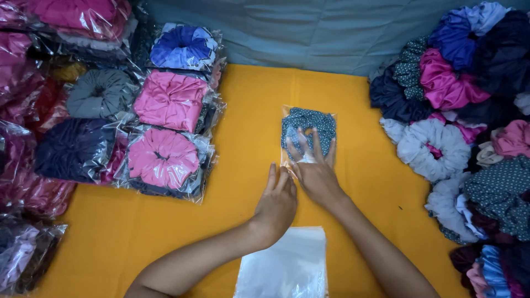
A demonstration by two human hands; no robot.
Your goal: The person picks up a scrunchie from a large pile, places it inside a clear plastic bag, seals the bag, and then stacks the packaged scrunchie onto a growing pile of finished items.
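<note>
The right hand lies flat with its fingers spread on a clear plastic bag, pressing it against the orange tabletop; it clamps on nothing. Inside the bag sits a dark teal dotted scrunchie, filling the far end, and the fingertips rest on its near edge. The left hand lies just beside it, fingers straight and together, palm down at the bag's near left corner, also gripping nothing. Both forearms come up from the bottom edge and meet near the bag at the middle of the table.

Between the forearms, at the near edge, lies a stack of empty clear bags. To the left are bagged scrunchies in rows: two pink ones in front, a blue one behind them, a grey one and a navy one further left. To the right rises a heap of loose scrunchies in white, magenta, navy, blue and dotted teal, well apart from the hands.
</note>
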